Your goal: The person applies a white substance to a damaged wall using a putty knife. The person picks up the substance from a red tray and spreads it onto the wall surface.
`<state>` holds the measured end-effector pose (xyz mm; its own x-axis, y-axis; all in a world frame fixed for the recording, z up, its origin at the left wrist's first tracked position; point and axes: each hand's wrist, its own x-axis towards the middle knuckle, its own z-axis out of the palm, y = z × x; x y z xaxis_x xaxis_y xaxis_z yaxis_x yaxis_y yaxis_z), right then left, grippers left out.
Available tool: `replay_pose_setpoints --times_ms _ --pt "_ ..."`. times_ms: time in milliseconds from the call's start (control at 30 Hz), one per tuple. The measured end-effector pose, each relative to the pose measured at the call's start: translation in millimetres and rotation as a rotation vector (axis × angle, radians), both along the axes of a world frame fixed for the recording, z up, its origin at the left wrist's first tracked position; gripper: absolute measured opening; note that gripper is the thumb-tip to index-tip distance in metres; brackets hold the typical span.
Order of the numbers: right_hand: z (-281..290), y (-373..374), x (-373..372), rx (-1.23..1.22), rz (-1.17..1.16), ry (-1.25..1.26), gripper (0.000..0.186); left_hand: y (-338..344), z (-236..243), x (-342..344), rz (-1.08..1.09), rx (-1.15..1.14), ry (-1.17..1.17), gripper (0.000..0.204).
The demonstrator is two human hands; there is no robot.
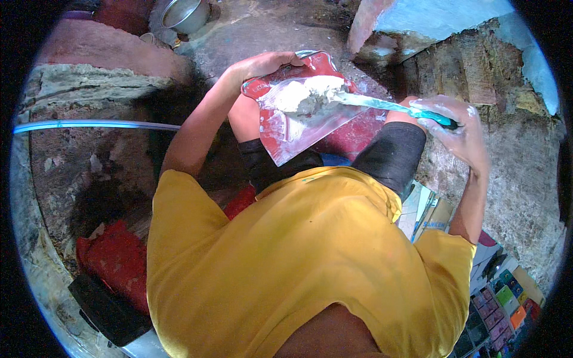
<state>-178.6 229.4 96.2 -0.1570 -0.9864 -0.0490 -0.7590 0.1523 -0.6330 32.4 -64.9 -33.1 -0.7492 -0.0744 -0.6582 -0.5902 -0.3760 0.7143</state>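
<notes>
1. Head view: the left hand [268,62] has its fingers clamped on the upper-left edge of the red board [267,123]; the board looks light, fairly stiff, best held there.
2. The right hand [458,126] has its fingers closed round the spatula's [382,103] teal handle; leftward from them, its tip meets paste [310,94], probably soft and slippery.
3. Beyond the left fingers sits a metal pot [197,24], contents unclear.
</notes>
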Motion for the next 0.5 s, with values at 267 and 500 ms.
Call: replay_pose_setpoints --times_ms 267,500 --pt "32 -7 4 -0.049 0.15 0.43 0.032 0 3 -2 -0.038 0.05 -0.017 0.037" --pt "33 -22 15 0.106 0.251 0.436 0.032 4 11 -5 -0.046 0.052 -0.014 0.036"
